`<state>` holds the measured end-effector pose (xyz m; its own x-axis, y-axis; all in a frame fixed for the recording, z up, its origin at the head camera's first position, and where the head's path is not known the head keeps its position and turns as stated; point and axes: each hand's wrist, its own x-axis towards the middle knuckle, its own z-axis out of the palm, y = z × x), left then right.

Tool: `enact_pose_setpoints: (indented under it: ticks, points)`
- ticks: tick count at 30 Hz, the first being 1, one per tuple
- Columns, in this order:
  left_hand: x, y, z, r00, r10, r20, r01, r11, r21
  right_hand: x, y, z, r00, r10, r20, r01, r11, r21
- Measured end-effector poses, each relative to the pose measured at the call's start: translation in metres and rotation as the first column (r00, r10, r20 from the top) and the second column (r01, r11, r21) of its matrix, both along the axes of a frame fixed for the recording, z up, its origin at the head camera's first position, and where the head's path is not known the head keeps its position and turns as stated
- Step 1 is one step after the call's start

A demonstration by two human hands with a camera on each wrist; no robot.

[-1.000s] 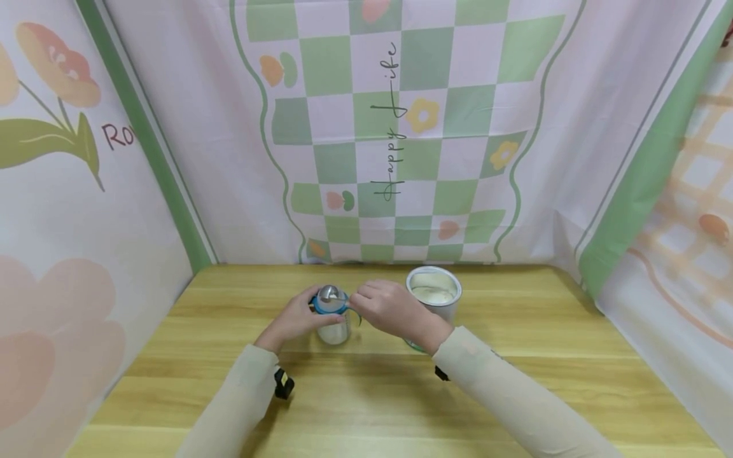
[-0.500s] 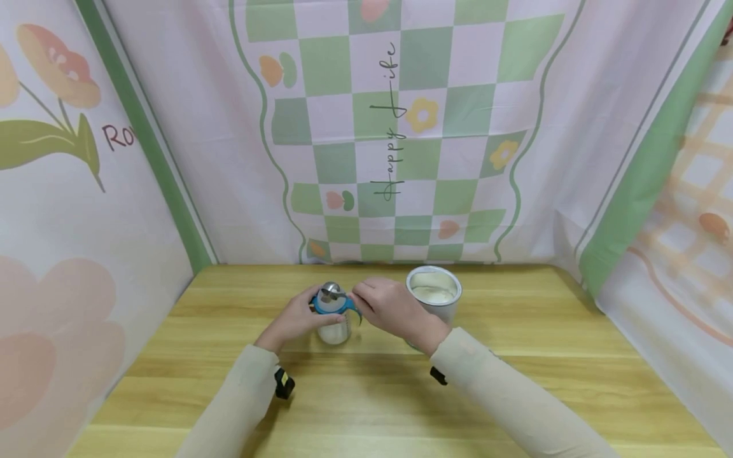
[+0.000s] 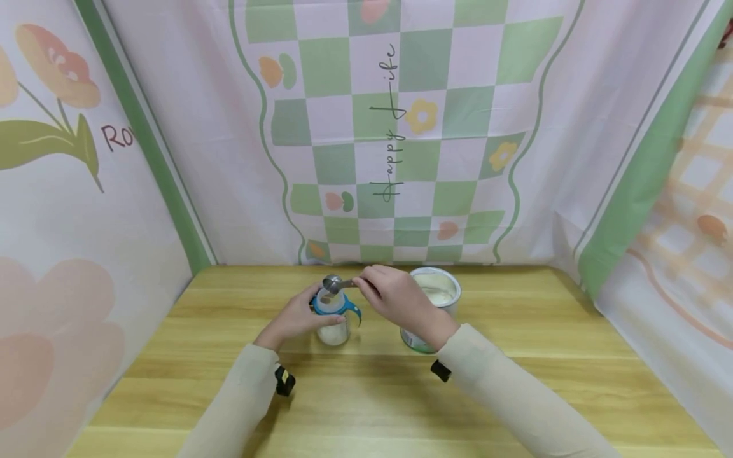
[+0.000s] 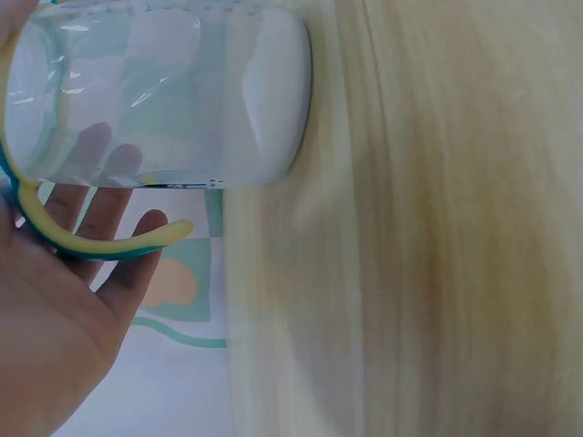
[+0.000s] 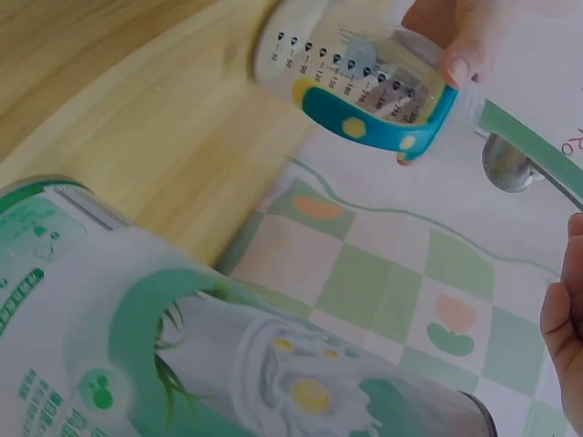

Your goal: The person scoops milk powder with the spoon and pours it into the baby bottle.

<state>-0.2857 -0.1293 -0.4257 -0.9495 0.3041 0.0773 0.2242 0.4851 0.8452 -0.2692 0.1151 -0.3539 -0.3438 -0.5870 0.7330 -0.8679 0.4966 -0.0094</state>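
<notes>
On the table stands a clear baby bottle [image 3: 334, 332] with a blue collar and curved side handles. Its top is uncovered, and pale powder lies at its bottom, as the left wrist view shows inside the bottle [image 4: 264, 100]. My left hand [image 3: 296, 320] grips the bottle round its collar, with the thumb at the front. My right hand [image 3: 395, 299] pinches the handle of a metal spoon [image 3: 332, 284], whose bowl is just above the bottle's mouth. In the right wrist view the spoon's bowl [image 5: 507, 166] is close off the bottle's open end.
Right of the bottle stands an open can [image 3: 450, 309] of pale powder, partly behind my right hand and forearm. Its printed green and white side [image 5: 246, 355] fills the lower left of the right wrist view. A patterned curtain [image 3: 424, 159] hangs along the table's back edge.
The spoon has tilted over the bottle's mouth and then risen a little, with my right hand moving up. My left hand and the bottle stay in place.
</notes>
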Motion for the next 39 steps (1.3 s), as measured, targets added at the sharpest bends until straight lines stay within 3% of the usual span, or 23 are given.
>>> enact_pose_setpoints:
  ticks: [13, 26, 31, 39]
  points:
    - [-0.002, 0.002, 0.005, 0.998, -0.043, -0.054, 0.042, 0.999, -0.022, 0.002, 0.022, 0.017, 0.999, -0.017, 0.036, 0.019, 0.998, -0.055]
    - [-0.004, 0.007, 0.022, 0.988, -0.077, -0.131, 0.077, 0.997, -0.006, 0.005, 0.05, 0.026, 0.997, -0.062, 0.054, 0.065, 0.996, -0.066]
    - [-0.005, 0.013, 0.03, 0.978, -0.109, -0.18, 0.109, 0.994, -0.009, 0.007, 0.065, 0.027, 0.995, -0.086, 0.041, 0.088, 0.993, -0.075]
    - [-0.007, 0.026, 0.039, 0.943, -0.176, -0.281, 0.169, 0.984, -0.049, 0.007, 0.089, 0.027, 0.991, -0.137, -0.003, 0.136, 0.988, -0.068]
